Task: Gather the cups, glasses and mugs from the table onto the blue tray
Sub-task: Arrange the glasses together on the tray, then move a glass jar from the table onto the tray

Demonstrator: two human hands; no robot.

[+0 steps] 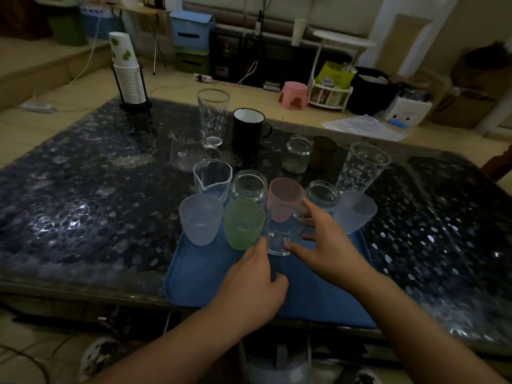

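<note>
A blue tray (pixel 210 284) lies at the table's near edge. On its far part stand a frosted white cup (pixel 201 221), a green cup (pixel 243 225), a pink cup (pixel 285 195), two clear jars (pixel 248 187) and another frosted cup (pixel 356 212). My right hand (pixel 327 245) grips a small clear glass (pixel 282 231) from its right side, low over the tray. My left hand (pixel 252 286) touches the glass's base with its fingertips. Farther back on the table stand a tall printed glass (pixel 213 116), a black mug (pixel 248 128), two clear pitchers (pixel 187 148), a jar (pixel 297 153), a brown cup (pixel 322 151) and a second printed glass (pixel 363 167).
A stack of paper cups (pixel 127 70) in a black holder stands at the table's far left corner. The dark patterned table (pixel 83 203) extends left and right of the tray. Beyond it are a pink stool (pixel 294 94), boxes and cables on the floor.
</note>
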